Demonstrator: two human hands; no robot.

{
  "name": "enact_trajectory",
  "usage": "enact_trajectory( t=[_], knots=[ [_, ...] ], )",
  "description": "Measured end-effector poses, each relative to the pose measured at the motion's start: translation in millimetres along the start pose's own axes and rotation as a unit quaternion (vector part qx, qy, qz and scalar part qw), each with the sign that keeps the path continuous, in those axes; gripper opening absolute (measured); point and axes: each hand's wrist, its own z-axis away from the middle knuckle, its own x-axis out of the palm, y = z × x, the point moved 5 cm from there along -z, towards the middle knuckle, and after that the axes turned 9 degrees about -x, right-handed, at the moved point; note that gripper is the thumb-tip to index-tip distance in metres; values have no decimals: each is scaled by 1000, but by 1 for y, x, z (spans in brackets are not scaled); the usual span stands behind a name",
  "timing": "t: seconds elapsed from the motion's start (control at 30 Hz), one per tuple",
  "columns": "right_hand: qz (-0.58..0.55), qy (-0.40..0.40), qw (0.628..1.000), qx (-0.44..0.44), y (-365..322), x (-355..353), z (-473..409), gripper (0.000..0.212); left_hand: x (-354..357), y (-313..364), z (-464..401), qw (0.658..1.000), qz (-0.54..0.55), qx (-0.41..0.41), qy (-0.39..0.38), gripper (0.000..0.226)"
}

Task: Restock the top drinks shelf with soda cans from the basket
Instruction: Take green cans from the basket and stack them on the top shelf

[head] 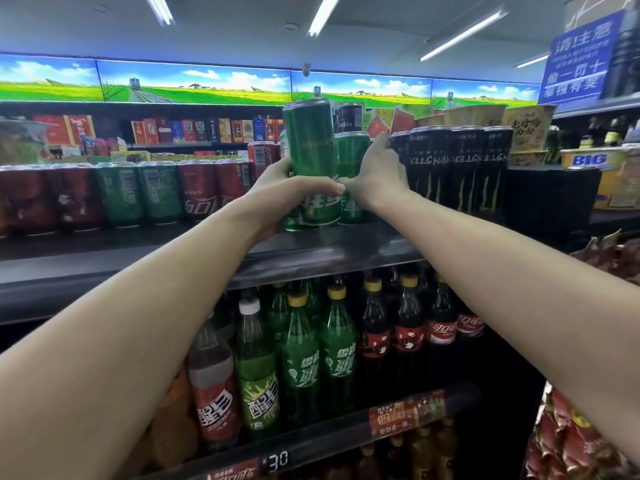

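Observation:
My left hand [291,188] grips a tall green soda can [310,143] and holds it just above the front of the top drinks shelf [329,251], tilted slightly left. Right behind it a second green can [351,157] stands on the shelf, and my right hand [375,171] wraps around its right side. Both arms reach up and forward. The basket is out of view.
Red and green cans [138,192] line the shelf to the left, black energy-drink cans [460,168] to the right, one black can [350,116] behind. Soda bottles [311,351] fill the shelf below. Noodle cups [526,126] and snack bags [571,441] sit at the right.

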Motion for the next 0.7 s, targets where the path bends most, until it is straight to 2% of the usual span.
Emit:
enact_trajectory(
  t=[0.2,0.33,0.43,0.57,0.63,0.7],
  knots=[
    [30,-6,1000,6,3,6,-6,63,-2,-4,-5,999,-32,-6,20,70],
    [75,-20,997,-2,6,17,-9,34,0,-5,-7,998,-60,0,16,54],
    [115,-49,992,-19,8,18,-8,17,0,-6,-8,998,-54,-1,17,52],
    [138,-54,989,-19,11,15,-9,17,1,-7,-10,998,-56,0,13,50],
    [120,-56,991,-13,12,16,-9,20,1,-7,-11,998,-64,4,11,54],
    [99,-55,993,-9,12,16,-7,13,0,-7,-12,997,-73,9,10,55]
  ],
)
